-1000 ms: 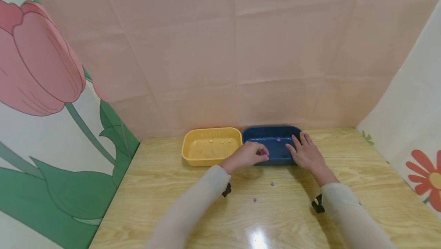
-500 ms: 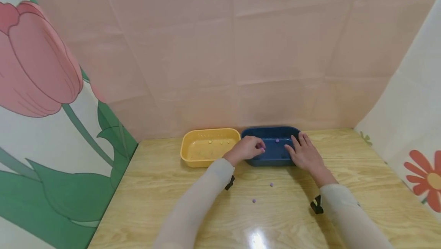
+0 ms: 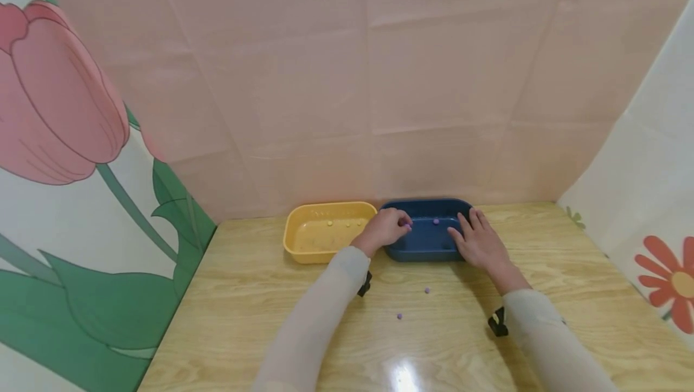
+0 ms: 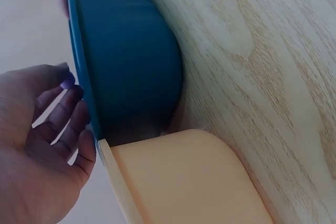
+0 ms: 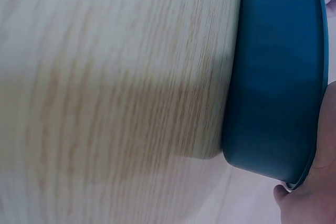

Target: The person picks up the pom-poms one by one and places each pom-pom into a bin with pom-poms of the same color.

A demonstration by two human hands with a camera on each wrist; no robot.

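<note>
My left hand (image 3: 384, 228) is over the left end of the blue tray (image 3: 425, 255). Between thumb and fingertip it pinches a small purple ball (image 4: 67, 81), seen best in the left wrist view. The right hand (image 3: 481, 244) rests on the tray's right rim with its fingers extended. Inside the blue tray lies another purple ball (image 3: 436, 221). Two smaller purple balls lie on the table in front: one (image 3: 427, 290) nearer the tray, one (image 3: 399, 316) closer to me.
A yellow tray (image 3: 320, 258) stands directly left of the blue one, with a few small yellowish balls (image 3: 330, 223) in it. Both trays sit at the table's back edge, against a pinkish backdrop (image 3: 303, 109). Wood-grain tabletop (image 3: 244, 308) extends in front.
The left hand has moved up and slightly left over the blue tray, still pinching the purple ball. The right hand stays on the rim.
</note>
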